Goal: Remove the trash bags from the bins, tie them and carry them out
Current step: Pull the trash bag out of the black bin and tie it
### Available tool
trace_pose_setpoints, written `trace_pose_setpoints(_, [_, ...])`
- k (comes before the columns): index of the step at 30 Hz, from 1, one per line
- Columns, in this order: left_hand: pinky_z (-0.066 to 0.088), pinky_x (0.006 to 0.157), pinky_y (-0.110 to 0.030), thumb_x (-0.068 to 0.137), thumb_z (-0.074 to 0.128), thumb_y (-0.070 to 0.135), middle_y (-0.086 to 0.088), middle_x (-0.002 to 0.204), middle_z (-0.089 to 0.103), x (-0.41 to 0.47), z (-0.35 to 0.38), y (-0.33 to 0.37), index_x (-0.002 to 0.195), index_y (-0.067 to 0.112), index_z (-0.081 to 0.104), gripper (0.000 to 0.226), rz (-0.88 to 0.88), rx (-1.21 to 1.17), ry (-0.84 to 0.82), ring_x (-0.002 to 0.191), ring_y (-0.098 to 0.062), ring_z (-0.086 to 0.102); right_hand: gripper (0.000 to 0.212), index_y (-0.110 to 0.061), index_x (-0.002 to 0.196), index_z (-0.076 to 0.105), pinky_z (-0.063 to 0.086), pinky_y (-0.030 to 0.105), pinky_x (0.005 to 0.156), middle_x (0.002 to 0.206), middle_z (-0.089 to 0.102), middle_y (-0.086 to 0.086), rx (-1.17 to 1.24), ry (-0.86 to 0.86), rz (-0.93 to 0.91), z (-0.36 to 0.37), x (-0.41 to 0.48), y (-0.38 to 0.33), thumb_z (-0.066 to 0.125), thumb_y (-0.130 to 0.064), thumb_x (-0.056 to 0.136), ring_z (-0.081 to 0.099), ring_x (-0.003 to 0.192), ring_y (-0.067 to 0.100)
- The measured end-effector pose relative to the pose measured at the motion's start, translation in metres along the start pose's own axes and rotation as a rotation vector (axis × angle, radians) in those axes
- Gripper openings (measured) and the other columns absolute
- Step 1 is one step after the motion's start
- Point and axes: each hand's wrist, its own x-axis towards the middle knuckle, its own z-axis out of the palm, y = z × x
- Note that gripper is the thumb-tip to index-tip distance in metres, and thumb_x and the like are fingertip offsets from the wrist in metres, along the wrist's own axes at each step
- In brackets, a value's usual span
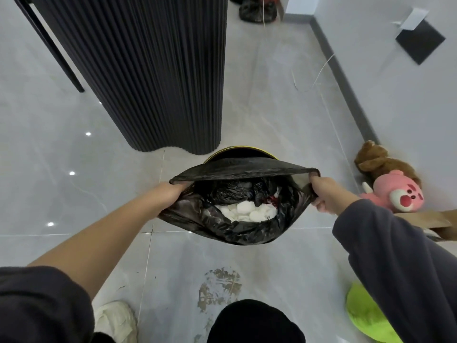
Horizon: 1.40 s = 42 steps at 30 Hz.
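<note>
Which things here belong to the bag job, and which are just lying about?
Part of the job:
black trash bag, open, held at its rim by the left hand and right hand
bin behind it
another filled bag farther off

Lying about:
pink plush toy
brown plush toy
green item
loose wire
</note>
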Motion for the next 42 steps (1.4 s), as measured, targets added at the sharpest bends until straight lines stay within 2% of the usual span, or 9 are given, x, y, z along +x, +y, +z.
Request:
trace_pose_setpoints(9, [0.054,0.090,-0.037,0.063,0.079,0.054,0.001,0.100,0.069,-0.025,-0.032,0.039,0.102,0.019,0.064,0.054,0.157,0.940,-0.277,0.094,-0.020,0.066,0.025,-0.012,0.082,0.058,0.057,0.033,0.043,0.072,0.061,0.010,-0.017,-0.016,-0.280,-0.014,-0.017,-0.016,0.039,-0.010,0.099,0.063,0.059,0.028])
trace_pose_setpoints(16, [0.054,0.049,-0.020,0.092,0.059,0.016,-0.010,0.086,0.063,-0.028,-0.025,0.063,0.104,0.006,0.060,0.015,0.419,-0.027,0.070,0.064,-0.017,0.061,0.045,-0.016,0.088,0.063,0.056,0.023,0.050,0.080,0.062,0.010,0.541,-0.141,-0.344,-0.007,-0.019,-0.030,0.027,0.011,0.088,0.058,0.062,0.018])
trace_pose_setpoints(23, [0.049,0.077,-0.027,0.089,0.061,0.021,0.010,0.086,0.066,-0.014,-0.001,0.107,0.090,0.023,0.067,0.007,0.812,0.273,0.124,0.087,-0.010,0.062,0.027,-0.018,0.054,0.044,0.025,0.029,0.050,0.054,0.038,-0.002,0.366,-0.254,-0.632,0.031,-0.043,-0.050,0.051,-0.020,0.080,0.034,0.050,0.015])
trace_pose_setpoints(26, [0.046,0.067,-0.019,0.087,0.065,0.024,0.011,0.090,0.067,-0.008,0.008,0.134,0.092,0.026,0.069,0.006,0.838,0.356,0.011,0.082,-0.003,0.061,0.011,-0.014,0.085,0.059,0.046,0.023,0.063,0.069,0.061,-0.007,0.360,-0.386,-0.754,0.057,-0.041,-0.053,0.062,-0.022,0.091,0.059,0.062,0.008])
trace_pose_setpoints(29, [0.047,0.061,-0.015,0.084,0.069,0.018,0.007,0.084,0.070,0.001,0.012,0.155,0.092,0.021,0.070,0.009,0.820,0.340,-0.121,0.066,0.002,0.062,0.046,-0.018,0.135,0.046,0.049,0.033,0.096,0.117,0.064,0.001,0.377,-0.692,-0.698,0.074,-0.030,-0.058,0.060,-0.018,0.091,0.062,0.111,0.017])
trace_pose_setpoints(32, [0.052,0.078,-0.020,0.084,0.070,0.017,0.005,0.091,0.073,0.012,0.009,0.168,0.096,0.018,0.070,0.013,0.814,0.368,-0.196,0.080,-0.003,0.068,0.037,-0.013,0.132,0.048,0.047,0.036,0.095,0.119,0.066,-0.003,0.271,-0.836,-0.634,0.089,-0.021,-0.058,0.054,-0.017,0.096,0.062,0.113,0.017])
trace_pose_setpoints(36, [0.052,0.079,-0.019,0.083,0.071,0.017,0.006,0.091,0.073,0.030,0.005,0.171,0.094,0.017,0.072,0.010,0.806,0.401,-0.196,0.080,0.000,0.067,0.076,-0.005,0.144,0.036,0.046,0.034,0.102,0.136,0.055,0.013,0.355,-0.775,-0.355,0.105,0.001,-0.057,0.071,-0.030,0.081,0.055,0.123,0.025])
trace_pose_setpoints(39, [0.049,0.071,-0.018,0.083,0.070,0.019,0.006,0.087,0.072,0.048,0.002,0.153,0.088,0.020,0.071,0.005,0.736,0.302,-0.142,0.080,-0.004,0.067,0.055,-0.008,0.129,0.053,0.049,0.011,0.072,0.126,0.060,0.005,0.204,-0.569,-0.282,0.112,-0.008,-0.070,0.058,-0.046,0.090,0.065,0.099,0.008])
trace_pose_setpoints(42, [0.052,0.082,-0.029,0.085,0.066,0.035,0.003,0.104,0.066,0.060,-0.006,0.114,0.106,0.020,0.065,0.025,0.575,0.282,0.078,0.096,-0.014,0.062,0.054,-0.006,0.132,0.051,0.039,0.017,0.076,0.134,0.056,0.010,0.141,-0.423,-0.308,0.108,-0.016,-0.070,0.045,-0.046,0.096,0.055,0.121,0.023])
